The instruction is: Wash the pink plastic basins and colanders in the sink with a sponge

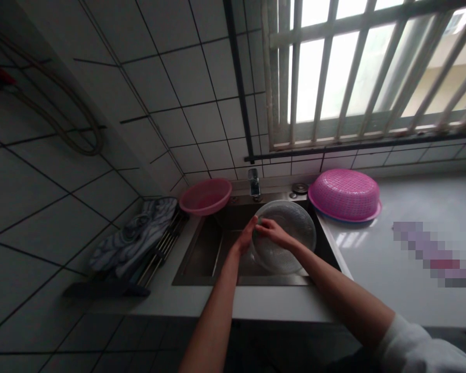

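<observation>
A clear glass bowl (291, 233) is tilted on its side over the steel sink (202, 254), its opening facing me. My left hand (246, 235) grips the bowl's left rim, fingers curled round the edge. My right hand (274, 231) reaches into the bowl, fingers pressed against its inner wall near the top left. What lies under those fingers is hidden. The tap (253, 182) stands just behind the bowl.
A pink basin (205, 196) sits at the sink's back left corner. An upturned pink perforated basket (345, 194) rests on the white counter (411, 207) to the right. A striped cloth (135, 235) lies on a rack on the left. A barred window is above.
</observation>
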The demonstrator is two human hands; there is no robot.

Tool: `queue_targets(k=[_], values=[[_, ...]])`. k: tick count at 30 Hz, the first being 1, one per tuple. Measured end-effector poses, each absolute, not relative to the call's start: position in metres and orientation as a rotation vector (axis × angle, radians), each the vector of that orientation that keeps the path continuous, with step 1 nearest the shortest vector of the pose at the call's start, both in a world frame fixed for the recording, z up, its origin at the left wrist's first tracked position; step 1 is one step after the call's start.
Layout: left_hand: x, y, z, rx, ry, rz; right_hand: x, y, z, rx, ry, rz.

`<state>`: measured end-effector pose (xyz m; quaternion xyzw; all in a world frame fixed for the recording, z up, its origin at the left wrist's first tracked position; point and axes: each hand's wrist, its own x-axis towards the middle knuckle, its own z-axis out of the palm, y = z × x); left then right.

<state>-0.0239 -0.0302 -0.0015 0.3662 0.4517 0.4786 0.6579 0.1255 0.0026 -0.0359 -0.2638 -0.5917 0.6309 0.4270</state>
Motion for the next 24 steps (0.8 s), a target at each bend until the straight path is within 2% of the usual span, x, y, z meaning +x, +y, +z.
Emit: queue_targets(k=[3,8,14,16,19,21,24], values=[[-0.028,-0.03,-0.004,0.862,1.033,1.105,0.12,-0.001,-0.037,-0.6,-1.606,1.68],[-0.022,-0.03,-0.008,0.866,0.955,1.052,0.132,0.012,-0.027,-0.723,-1.08,1.563],[-0.028,-0.029,-0.007,0.907,1.026,1.103,0.123,-0.001,-0.034,-0.557,-1.483,1.874],[-0.028,-0.029,-0.009,0.934,1.038,1.124,0.122,0.003,-0.037,-0.64,-1.366,1.797],[-0.025,-0.029,-0.013,0.955,0.998,1.098,0.129,0.016,-0.04,-0.839,-1.153,1.487],[-0.023,-0.028,-0.017,0.968,0.989,1.072,0.131,0.021,-0.044,-0.92,-1.21,1.332],[-0.026,-0.026,-0.019,1.02,1.08,1.147,0.122,0.015,-0.053,-0.909,-1.497,1.375]])
